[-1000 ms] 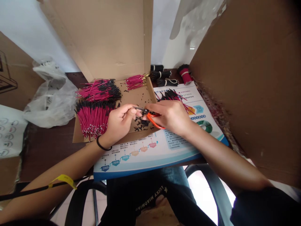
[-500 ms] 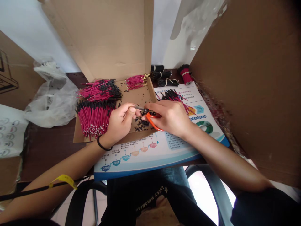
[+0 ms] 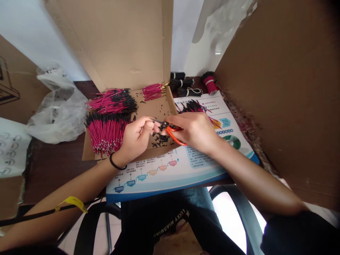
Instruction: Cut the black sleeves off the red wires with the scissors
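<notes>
My right hand [image 3: 195, 131] is closed round orange-handled scissors [image 3: 174, 135], whose blades point left toward my left hand [image 3: 136, 139]. My left hand pinches a thin wire piece [image 3: 156, 122] at the blade tips, above the flat cardboard box [image 3: 156, 106]. Small black cut bits [image 3: 159, 140] lie scattered in the box beneath the hands. Piles of pink wires with black ends [image 3: 107, 131] fill the box's left side. A further pile [image 3: 113, 101] lies behind it.
A printed blue and white poster [image 3: 170, 170] covers the dark table. Black and red wire bundles [image 3: 186, 86] sit at the back. A clear plastic bag [image 3: 57, 109] lies on the left. Big cardboard sheets [image 3: 281, 92] stand on the right and behind.
The hands stay almost in place; the scissors and my left fingers have drawn slightly closer together at the wire.
</notes>
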`<state>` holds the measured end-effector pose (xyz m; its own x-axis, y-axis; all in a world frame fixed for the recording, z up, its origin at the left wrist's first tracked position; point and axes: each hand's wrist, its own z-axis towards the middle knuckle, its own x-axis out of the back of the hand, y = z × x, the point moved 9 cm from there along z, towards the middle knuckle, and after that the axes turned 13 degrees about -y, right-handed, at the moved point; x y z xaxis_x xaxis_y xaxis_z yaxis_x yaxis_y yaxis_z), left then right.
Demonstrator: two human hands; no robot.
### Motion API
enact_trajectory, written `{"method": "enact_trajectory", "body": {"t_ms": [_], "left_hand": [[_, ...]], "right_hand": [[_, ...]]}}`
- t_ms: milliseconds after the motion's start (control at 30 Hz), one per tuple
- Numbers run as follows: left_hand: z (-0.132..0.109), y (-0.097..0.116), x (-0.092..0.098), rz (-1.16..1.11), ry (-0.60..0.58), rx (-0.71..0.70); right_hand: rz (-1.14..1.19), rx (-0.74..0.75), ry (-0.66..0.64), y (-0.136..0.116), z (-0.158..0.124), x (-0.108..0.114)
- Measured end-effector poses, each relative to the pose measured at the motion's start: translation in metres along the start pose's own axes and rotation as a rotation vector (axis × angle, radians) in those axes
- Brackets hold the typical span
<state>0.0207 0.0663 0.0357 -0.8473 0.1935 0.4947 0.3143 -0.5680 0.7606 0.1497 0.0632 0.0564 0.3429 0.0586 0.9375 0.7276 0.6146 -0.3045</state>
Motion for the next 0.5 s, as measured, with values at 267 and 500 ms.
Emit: {"method": "enact_trajectory", "body": {"t_ms": [267,500], "left_hand": [[0.000,0.001,0.005,-0.019,0.055,-0.022],[-0.001,0.000,0.006,0.010,0.077,-0.025]], "right_hand": [[0.047,-0.015,0.073,0.000,-0.001,0.005],[-0.020,0.030,0.074,-0.007,-0.002,0.004]]}}
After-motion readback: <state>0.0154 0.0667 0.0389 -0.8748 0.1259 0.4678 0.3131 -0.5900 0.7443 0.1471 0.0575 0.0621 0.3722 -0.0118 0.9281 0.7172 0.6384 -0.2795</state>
